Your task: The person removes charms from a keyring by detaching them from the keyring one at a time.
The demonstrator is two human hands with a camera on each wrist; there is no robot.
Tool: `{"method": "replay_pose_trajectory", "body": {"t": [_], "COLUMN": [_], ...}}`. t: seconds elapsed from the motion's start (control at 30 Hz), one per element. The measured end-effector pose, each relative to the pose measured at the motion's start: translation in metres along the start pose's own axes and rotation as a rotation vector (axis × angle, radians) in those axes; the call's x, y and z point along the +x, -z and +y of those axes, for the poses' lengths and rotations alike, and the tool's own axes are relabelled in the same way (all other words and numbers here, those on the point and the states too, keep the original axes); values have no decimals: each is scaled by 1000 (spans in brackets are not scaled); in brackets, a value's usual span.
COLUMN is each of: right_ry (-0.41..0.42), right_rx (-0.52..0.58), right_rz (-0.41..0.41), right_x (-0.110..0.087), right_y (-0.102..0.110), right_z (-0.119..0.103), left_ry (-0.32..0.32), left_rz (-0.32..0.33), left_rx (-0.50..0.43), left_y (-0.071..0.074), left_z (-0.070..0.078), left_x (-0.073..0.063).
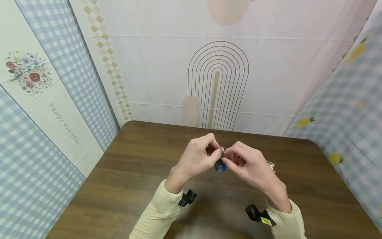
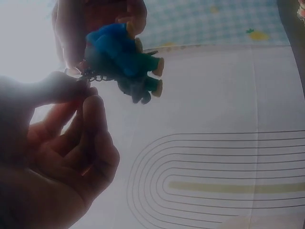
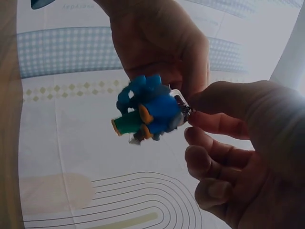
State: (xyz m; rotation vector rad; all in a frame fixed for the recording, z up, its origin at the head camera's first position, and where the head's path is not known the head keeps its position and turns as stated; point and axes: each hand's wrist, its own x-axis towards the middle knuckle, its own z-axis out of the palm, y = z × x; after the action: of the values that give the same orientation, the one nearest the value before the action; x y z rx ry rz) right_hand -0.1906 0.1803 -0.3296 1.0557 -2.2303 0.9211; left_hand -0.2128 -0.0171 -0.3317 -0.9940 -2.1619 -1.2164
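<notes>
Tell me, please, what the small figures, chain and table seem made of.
Figures: probably matte rubber or plastic, going by rounded, moulded shapes. Chain: likely metal, given thin links; finish unclear in shadow. Table: wood or wood-look laminate, low sheen, with visible brown grain.

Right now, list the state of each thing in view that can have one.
Left grip, pinching the metal fittings.
Right grip, pinching at the fittings.
Fittings, held between both; open or closed, cannot tell.
Blue and green figures, hanging from the fittings.
Pale item, on the table, partly hidden.
Backdrop cloth, hung up, creased.
</notes>
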Motion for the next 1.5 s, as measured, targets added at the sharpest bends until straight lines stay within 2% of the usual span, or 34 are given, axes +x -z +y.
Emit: {"method": "replay_pose_trajectory", "body": {"t": [0.27, 0.5, 0.63, 0.97, 1.33, 1.5], "right_ry": [52, 44, 81, 127, 161, 149], "right_rx": [48, 101, 165, 278, 299, 281], "right_rz": [22, 0, -4, -36, -58, -60], "right_x": [0, -1, -1, 0, -2, -3], "right_y": [4, 9, 11, 13, 14, 13], "right_z": [4, 6, 5, 3, 5, 4], "left_ry": [4, -91, -125, -71, -92, -94], "left_rz": [-30, -52, -66, -130, -146, -146], "left_rx": [-48, -19, -28, -105, -137, -137], "left_y": [-3, -3, -3, -3, -1, -1], "left_z": [-1, -2, -1, 1, 2, 2], "left_x": [2, 4, 4, 2, 3, 3]}}
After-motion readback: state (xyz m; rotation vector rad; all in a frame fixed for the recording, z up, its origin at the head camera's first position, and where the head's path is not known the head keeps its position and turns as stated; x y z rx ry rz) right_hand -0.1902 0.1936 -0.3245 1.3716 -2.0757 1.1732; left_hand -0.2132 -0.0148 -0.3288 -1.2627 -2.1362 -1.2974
